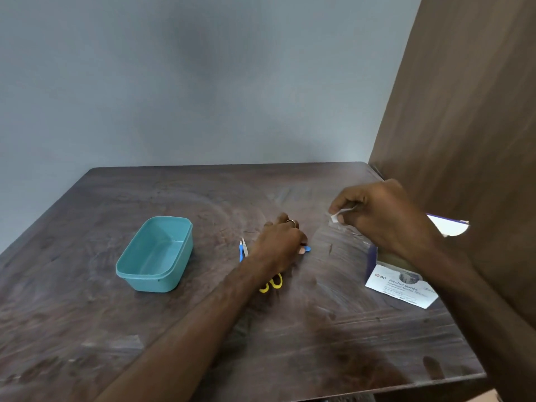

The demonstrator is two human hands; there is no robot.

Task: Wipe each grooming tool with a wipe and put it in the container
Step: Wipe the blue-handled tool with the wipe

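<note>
Two bare hands work above a dark brown wooden table (203, 329). The left hand (278, 242) rests palm-down on the tabletop, its fingers curled over a small blue-tipped grooming tool (307, 249) whose end protrudes just past the thumb; how firmly the tool is gripped cannot be determined. A gold-coloured ring (291, 222) sits on one finger. A blue-and-white slim tool (242, 250) lies just beside the wrist, on the side away from the thumb. The yellow plastic handles of a pair of scissors (272, 283) show beneath the left forearm.

The right hand (385, 216) is raised, thumb and forefinger pinched on a small white wipe (336, 216), well apart from the left fingers. Under the right wrist stands an open white-and-purple cardboard box of alcohol swabs (403, 285).

A teal rectangular plastic container (179, 253) sits open beyond the back of the left hand, apart from it.
</note>
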